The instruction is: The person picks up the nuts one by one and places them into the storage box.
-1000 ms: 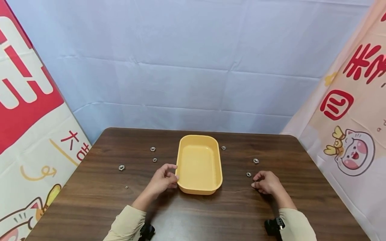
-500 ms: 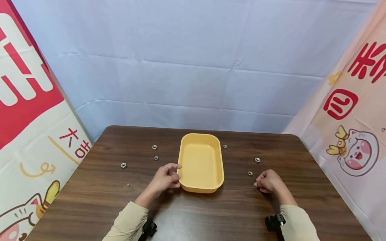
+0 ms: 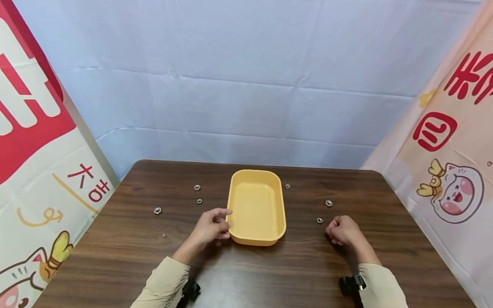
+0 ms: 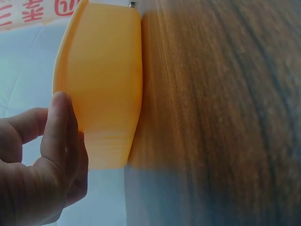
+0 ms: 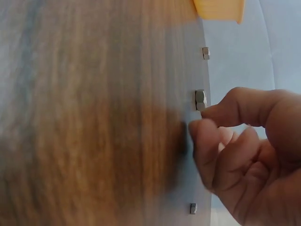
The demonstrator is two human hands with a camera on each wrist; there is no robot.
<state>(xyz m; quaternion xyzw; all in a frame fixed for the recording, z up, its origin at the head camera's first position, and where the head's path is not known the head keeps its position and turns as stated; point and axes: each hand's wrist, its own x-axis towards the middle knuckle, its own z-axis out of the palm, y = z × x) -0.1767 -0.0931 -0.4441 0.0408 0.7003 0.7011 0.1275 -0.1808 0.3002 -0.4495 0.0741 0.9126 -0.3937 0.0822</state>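
A yellow rectangular tray (image 3: 256,209) stands in the middle of the dark wooden table. My left hand (image 3: 209,226) holds its left rim; in the left wrist view, fingers (image 4: 56,127) lie along the outer wall of the tray (image 4: 106,70). Right of the tray, my right hand (image 3: 344,231) is low over the table with curled fingers. Its thumb and index fingertips meet, and I cannot tell whether something small is between them. A hex nut (image 3: 319,220) lies just left of this hand, and a larger nut (image 3: 328,203) lies beyond it.
One more nut (image 3: 287,186) is near the tray's far right corner. On the left lie a large nut (image 3: 157,211), a tiny nut (image 3: 164,235) and two others, one nut (image 3: 197,188) behind the other nut (image 3: 199,201). A pale cloth (image 3: 246,107) hangs behind the table.
My right hand has drawn slightly right, and its fingers have curled in more tightly. The left hand keeps its hold on the tray's rim. The head view has shifted a little.
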